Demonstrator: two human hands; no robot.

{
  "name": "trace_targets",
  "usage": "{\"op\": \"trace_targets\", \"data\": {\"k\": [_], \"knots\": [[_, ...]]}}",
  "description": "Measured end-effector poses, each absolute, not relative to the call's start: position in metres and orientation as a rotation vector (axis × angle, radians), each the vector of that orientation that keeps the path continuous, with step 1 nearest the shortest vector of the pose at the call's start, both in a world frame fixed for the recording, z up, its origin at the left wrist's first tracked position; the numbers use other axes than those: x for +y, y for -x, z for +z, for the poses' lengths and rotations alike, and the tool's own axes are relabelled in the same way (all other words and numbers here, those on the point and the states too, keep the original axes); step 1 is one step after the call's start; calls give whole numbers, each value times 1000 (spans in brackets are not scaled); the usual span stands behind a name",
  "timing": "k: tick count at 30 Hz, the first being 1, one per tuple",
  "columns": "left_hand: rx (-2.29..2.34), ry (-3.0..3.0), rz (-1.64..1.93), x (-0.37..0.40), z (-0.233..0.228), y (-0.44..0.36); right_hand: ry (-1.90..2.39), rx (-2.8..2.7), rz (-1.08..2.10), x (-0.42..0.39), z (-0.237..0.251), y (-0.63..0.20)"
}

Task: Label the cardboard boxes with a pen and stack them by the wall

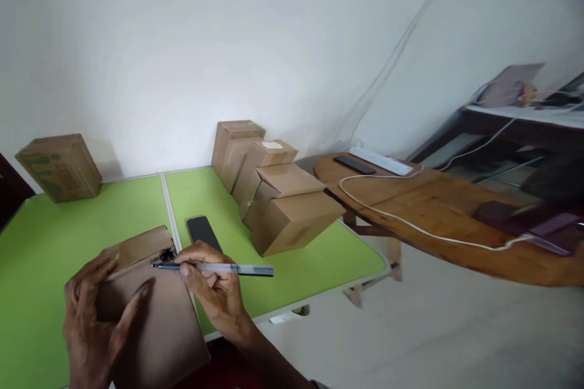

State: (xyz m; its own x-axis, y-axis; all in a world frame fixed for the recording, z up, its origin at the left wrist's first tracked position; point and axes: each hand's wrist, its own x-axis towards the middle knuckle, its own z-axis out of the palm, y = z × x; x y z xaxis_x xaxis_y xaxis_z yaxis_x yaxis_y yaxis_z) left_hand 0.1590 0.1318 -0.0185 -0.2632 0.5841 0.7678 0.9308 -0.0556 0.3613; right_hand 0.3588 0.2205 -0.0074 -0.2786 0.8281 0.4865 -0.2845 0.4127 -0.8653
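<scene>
Right hand (pixel 214 285) is pinching a pen (pixel 214 268) between its fingers, tip touching the box (pixel 150 316) at the table's (pixel 45 243) near edge; left hand (pixel 93 322) is pressing spread fingers on it.

L hand (pixel 93 325) flat, fingers spread; R hand (pixel 214 282) pinched shut, forearm angled in.
</scene>
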Motion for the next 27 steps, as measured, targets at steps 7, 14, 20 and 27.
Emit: {"op": "trace_targets", "data": {"k": [7, 14, 20, 27], "knots": [[-1875, 1578, -1261, 132, -24, -157, 518, -1578, 997, 224, -8, -360], [-1904, 1565, -1247, 133, -21, -159, 596, -1558, 1170, 226, -3, -380], [-1950, 1559, -1251, 133, -18, -158, 731, -1662, 1093, 271, 3, -385], [-2022, 1510, -1294, 129, -14, -159, 1422, -2189, 940, 323, -22, -324]]}}
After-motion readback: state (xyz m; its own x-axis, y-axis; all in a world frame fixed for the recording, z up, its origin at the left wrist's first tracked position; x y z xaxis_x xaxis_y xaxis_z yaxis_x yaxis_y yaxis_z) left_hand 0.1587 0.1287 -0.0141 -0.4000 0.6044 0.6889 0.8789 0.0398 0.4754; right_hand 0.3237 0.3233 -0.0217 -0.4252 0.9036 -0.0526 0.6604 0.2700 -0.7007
